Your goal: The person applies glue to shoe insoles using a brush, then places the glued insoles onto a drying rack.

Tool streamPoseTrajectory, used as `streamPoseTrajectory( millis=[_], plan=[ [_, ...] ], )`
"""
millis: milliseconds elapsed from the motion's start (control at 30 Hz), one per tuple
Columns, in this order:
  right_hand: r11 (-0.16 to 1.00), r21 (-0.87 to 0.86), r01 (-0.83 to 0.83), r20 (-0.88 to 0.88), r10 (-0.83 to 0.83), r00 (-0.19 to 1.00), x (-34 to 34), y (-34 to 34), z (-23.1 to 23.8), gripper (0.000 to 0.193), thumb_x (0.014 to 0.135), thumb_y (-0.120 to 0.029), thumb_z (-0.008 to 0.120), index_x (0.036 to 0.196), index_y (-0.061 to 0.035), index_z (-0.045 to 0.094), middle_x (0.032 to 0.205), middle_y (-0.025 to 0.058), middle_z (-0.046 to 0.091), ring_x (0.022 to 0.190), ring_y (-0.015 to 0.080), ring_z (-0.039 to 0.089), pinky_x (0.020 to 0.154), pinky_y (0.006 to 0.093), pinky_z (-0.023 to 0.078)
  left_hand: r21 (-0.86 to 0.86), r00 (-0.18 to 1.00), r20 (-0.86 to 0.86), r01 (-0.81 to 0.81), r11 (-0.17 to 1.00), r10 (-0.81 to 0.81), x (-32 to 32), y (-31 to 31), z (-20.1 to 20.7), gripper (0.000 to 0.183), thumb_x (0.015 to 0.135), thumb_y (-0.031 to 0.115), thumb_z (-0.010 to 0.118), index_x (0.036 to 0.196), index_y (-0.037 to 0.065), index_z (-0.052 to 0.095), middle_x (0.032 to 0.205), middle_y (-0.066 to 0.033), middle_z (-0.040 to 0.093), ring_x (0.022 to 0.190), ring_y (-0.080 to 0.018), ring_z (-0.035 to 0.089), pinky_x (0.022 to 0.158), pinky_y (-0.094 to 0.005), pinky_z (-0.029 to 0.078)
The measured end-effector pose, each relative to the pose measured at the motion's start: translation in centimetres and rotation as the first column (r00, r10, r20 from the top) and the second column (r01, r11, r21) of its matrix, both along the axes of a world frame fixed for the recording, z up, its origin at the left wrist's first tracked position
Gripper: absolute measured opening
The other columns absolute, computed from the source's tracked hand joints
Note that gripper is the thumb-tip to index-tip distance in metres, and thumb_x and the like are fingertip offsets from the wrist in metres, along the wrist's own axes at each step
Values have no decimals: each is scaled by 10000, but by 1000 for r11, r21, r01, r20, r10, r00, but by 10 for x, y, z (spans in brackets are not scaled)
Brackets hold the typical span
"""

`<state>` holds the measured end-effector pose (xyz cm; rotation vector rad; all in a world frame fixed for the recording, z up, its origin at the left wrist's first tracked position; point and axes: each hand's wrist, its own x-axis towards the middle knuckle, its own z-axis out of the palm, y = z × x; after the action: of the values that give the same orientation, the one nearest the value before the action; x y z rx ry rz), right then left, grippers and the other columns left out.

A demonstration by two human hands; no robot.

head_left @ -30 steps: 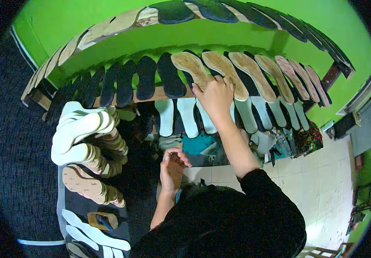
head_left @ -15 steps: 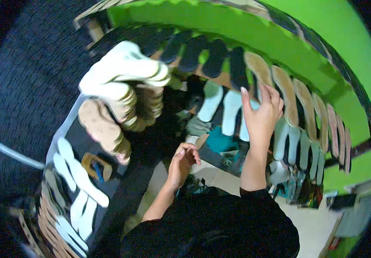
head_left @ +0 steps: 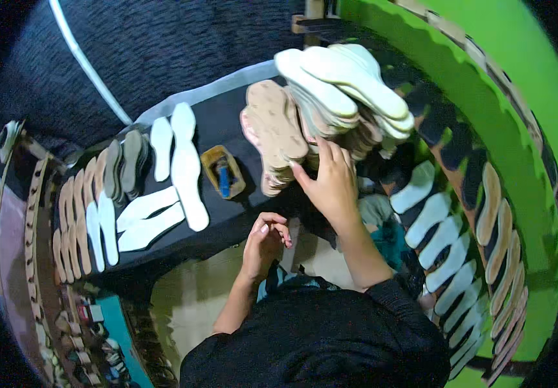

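Note:
My right hand point(head_left: 332, 184) is at the near end of a stack of tan insoles point(head_left: 275, 126), its thumb apart from the fingers and nothing seen in its grasp. The thumb tip is against or just beside the stack's edge; I cannot tell which. My left hand point(head_left: 266, 244) hovers before the table, fingers loosely curled and apart, with nothing visible in it. Behind the right hand, white insoles point(head_left: 350, 81) lie piled on other stacks.
A black-covered table point(head_left: 220, 123) holds loose white insoles point(head_left: 185, 168) and a small tan box point(head_left: 225, 171) with a blue object inside. Brown insoles point(head_left: 78, 213) line its left end. On the right, rows of pale insoles point(head_left: 450, 239) and tan insoles point(head_left: 502, 233) stand along a rack by a green wall.
The view has swung leftward along the table. My right hand has left the racked insoles and come to the tan stack. My left hand stays low in front of me.

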<state>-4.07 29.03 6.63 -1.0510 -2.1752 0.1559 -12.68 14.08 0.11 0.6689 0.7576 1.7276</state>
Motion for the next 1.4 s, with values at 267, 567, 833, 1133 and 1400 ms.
streamPoseTrajectory(
  millis=[267, 567, 833, 1133, 1400],
  plan=[
    [942, -220, 255, 313, -180, 933, -63, 29, -1, 697, 717, -461, 661, 1240, -56, 440, 1165, 162, 529, 1136, 333, 466, 834, 599, 364, -16, 984, 15, -178, 984, 178, -65, -30, 3, 331, 880, 337, 430, 1024, 41, 467, 779, -77, 515, 722, -150, 506, 695, -286, 418],
    [937, -189, 295, 172, -264, 949, -77, 20, 11, 513, 692, -377, 688, 1066, -37, 600, 1097, 168, 527, 1106, 326, 441, 858, 582, 359, -48, 991, -29, -129, 990, 128, -134, -25, 2, 317, 890, 335, 390, 1032, 58, 454, 801, -77, 524, 736, -157, 505, 707, -291, 409],
    [938, -75, -340, -127, 329, 936, -122, -63, 7, 523, 592, -285, 764, 1034, -60, 597, 904, 107, 506, 892, 284, 492, 801, 387, 393, 37, 976, 51, -215, 976, 213, -163, -10, -2, 822, 841, 665, 308, 1404, 114, 72, 1211, -145, 447, 1064, -235, 490, 875, -351, 413],
    [741, -291, -605, -100, 606, 789, -152, -86, -31, 909, 543, -500, 779, 1268, -82, 421, 1110, 135, 466, 1013, 310, 444, 886, 412, 340, -25, 921, 143, -362, 932, 362, -196, -25, -20, 779, 869, 643, 79, 1112, 5, 455, 1035, -116, 525, 970, -219, 523, 884, -357, 408],
    [879, -336, -339, 259, 432, 864, -133, -49, -55, 620, 628, -119, 738, 1194, -257, 529, 1222, 109, 442, 1058, 330, 429, 890, 413, 387, -99, 885, 373, -262, 960, 280, -215, -43, -26, 864, 814, 730, 76, 961, 2, 519, 767, -97, 553, 707, -214, 555, 671, -332, 468]
  ],
)
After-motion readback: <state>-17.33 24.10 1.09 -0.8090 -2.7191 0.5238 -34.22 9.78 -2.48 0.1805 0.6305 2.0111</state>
